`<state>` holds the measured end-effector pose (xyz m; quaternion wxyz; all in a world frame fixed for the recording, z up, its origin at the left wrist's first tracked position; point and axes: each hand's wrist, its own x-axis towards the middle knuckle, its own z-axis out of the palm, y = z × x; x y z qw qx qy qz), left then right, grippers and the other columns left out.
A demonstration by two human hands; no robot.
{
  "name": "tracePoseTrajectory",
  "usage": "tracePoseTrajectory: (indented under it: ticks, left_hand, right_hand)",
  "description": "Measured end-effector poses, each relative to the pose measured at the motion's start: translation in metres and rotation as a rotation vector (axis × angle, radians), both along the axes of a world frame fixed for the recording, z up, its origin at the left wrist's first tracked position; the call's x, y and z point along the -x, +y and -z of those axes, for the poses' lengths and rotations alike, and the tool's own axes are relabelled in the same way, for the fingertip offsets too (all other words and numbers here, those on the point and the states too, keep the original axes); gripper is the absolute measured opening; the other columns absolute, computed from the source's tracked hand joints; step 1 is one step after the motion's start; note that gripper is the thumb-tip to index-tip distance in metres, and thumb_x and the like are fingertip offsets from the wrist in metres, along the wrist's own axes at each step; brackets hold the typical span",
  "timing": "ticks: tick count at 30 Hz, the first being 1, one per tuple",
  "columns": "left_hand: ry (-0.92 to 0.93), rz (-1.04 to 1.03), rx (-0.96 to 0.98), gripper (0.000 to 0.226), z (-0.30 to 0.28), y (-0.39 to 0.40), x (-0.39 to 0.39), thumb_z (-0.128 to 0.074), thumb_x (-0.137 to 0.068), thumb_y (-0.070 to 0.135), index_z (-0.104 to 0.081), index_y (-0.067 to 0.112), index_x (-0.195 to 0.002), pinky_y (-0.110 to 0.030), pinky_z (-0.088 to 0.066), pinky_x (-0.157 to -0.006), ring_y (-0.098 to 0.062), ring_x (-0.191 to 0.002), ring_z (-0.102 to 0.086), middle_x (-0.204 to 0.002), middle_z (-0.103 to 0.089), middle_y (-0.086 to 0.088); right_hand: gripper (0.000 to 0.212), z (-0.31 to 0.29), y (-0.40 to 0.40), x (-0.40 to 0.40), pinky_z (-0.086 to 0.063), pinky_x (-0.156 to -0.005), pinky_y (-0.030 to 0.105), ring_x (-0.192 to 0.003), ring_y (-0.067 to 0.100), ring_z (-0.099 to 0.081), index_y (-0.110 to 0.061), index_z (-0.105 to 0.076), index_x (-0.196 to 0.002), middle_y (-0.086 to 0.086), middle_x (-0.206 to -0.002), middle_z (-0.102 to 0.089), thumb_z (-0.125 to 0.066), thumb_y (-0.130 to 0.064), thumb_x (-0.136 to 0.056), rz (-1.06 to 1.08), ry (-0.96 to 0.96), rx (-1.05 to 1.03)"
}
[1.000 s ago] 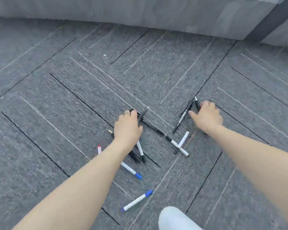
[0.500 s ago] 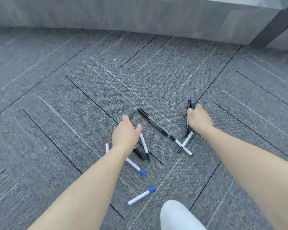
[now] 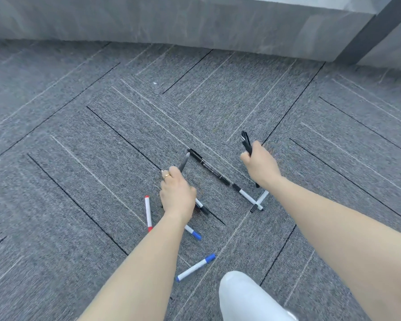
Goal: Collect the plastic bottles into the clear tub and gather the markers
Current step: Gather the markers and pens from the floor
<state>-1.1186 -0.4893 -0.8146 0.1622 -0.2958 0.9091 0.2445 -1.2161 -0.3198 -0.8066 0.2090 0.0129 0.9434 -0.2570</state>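
Observation:
Markers lie scattered on grey carpet. My left hand is closed around a black marker whose end sticks up past my fingers. My right hand grips a bunch of black markers, lifted off the floor. Between my hands a long black marker lies diagonally, and two white markers cross at its lower end. A red-capped white marker lies left of my left wrist. Two blue-capped ones lie nearer me. No bottles or tub are in view.
A grey wall base runs along the far edge of the carpet, with a dark post at the right. My white-clad knee is at the bottom centre, close to the nearest blue marker.
Both hands closed on markers and rose from the carpet: the right took the black markers at the right, the left took one black marker. The camera moved nearer.

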Motion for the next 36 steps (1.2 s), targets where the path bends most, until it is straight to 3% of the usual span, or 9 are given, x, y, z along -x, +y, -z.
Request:
tracePoseTrajectory:
  ticks: [6,8,12,16,20,23,27,32,36]
  left_hand:
    - [0.07,-0.274,-0.227,0.041,0.004,-0.004,0.001,-0.056,-0.085,-0.001,-0.033,0.004,-0.119,-0.049,-0.047,-0.089,-0.04,-0.104,-0.054,-0.124,-0.041,-0.021]
    - [0.074,-0.322,-0.299,0.036,0.006,-0.009,-0.001,-0.052,-0.087,0.0,-0.031,0.006,-0.116,-0.048,-0.05,-0.078,-0.039,-0.095,-0.057,-0.113,-0.051,-0.023]
    - [0.069,-0.372,-0.391,0.032,0.002,-0.019,0.0,-0.042,-0.093,0.003,-0.027,0.004,-0.121,-0.031,-0.033,-0.052,-0.023,-0.061,-0.046,-0.08,-0.049,-0.011]
    - [0.103,-0.387,-0.455,0.03,-0.005,-0.032,0.005,-0.038,-0.096,0.007,-0.024,0.005,-0.122,-0.039,-0.044,-0.062,-0.034,-0.077,-0.062,-0.072,-0.04,-0.003]
    - [0.216,-0.399,-0.406,0.028,-0.014,-0.055,-0.003,-0.039,-0.096,0.008,-0.025,0.013,-0.12,-0.045,-0.051,-0.067,-0.03,-0.076,-0.06,-0.081,-0.046,-0.004]
    - [0.218,-0.359,-0.369,0.035,-0.017,-0.078,-0.011,-0.046,-0.095,0.013,-0.034,0.015,-0.128,-0.034,-0.042,-0.059,-0.023,-0.073,-0.054,-0.096,-0.055,-0.005]
    - [0.162,-0.292,-0.366,0.006,-0.016,-0.096,-0.015,-0.04,-0.097,0.016,-0.045,0.016,-0.101,-0.032,-0.04,-0.059,-0.021,-0.067,-0.05,-0.087,-0.055,-0.008]
    - [0.055,0.051,0.089,0.019,-0.017,-0.102,-0.035,-0.047,-0.096,0.024,-0.04,0.011,-0.107,-0.039,-0.044,-0.064,-0.03,-0.074,-0.054,-0.084,-0.051,-0.006]
    - [-0.081,0.05,0.006,0.037,-0.01,-0.104,-0.041,-0.067,-0.082,0.04,-0.044,0.013,-0.092,-0.031,-0.041,-0.06,-0.026,-0.07,-0.053,-0.07,-0.047,0.003]
  right_hand:
    - [0.015,0.012,-0.014,-0.016,-0.039,-0.05,0.034,-0.054,0.019,-0.045,-0.012,-0.04,-0.107,0.001,-0.069,-0.049,-0.038,-0.024,-0.099,-0.17,-0.075,-0.022]
    - [0.016,0.012,-0.021,-0.019,-0.039,-0.054,0.033,-0.06,0.024,-0.05,-0.014,-0.04,-0.103,0.0,-0.069,-0.049,-0.038,-0.03,-0.1,-0.261,-0.058,-0.114]
    - [0.029,0.009,-0.033,-0.022,-0.038,-0.058,0.031,-0.066,0.023,-0.051,-0.017,-0.038,-0.096,-0.004,-0.069,-0.046,-0.049,-0.043,-0.094,-0.342,0.001,-0.191]
    - [0.032,0.011,-0.043,-0.025,-0.039,-0.057,0.031,-0.068,0.022,-0.053,-0.018,-0.039,-0.096,-0.004,-0.073,-0.049,-0.056,-0.044,-0.091,-0.316,0.0,-0.202]
    - [0.019,0.012,-0.053,-0.027,-0.035,-0.054,0.028,-0.067,0.022,-0.052,-0.017,-0.043,-0.088,-0.001,-0.079,-0.053,-0.054,-0.033,-0.09,-0.321,0.03,-0.205]
    - [0.019,0.01,-0.063,-0.031,-0.039,-0.059,0.029,-0.066,0.024,-0.053,-0.016,-0.047,-0.082,-0.002,-0.071,-0.051,-0.053,-0.034,-0.087,-0.333,0.033,-0.206]
    - [0.024,0.012,-0.069,-0.038,-0.033,-0.05,0.026,-0.052,0.015,-0.044,-0.021,-0.039,-0.069,-0.005,-0.062,-0.046,-0.051,-0.029,-0.089,-0.277,0.036,-0.077]
    - [0.005,0.015,-0.06,-0.041,-0.036,-0.052,0.023,-0.056,0.008,-0.044,-0.015,-0.044,-0.097,-0.004,-0.076,-0.051,-0.048,-0.018,-0.097,0.013,0.051,0.19]
    - [0.013,0.014,-0.039,-0.042,-0.044,-0.065,0.034,-0.07,0.015,-0.051,-0.009,-0.046,-0.11,0.001,-0.089,-0.053,-0.045,-0.014,-0.098,0.244,0.119,0.214]
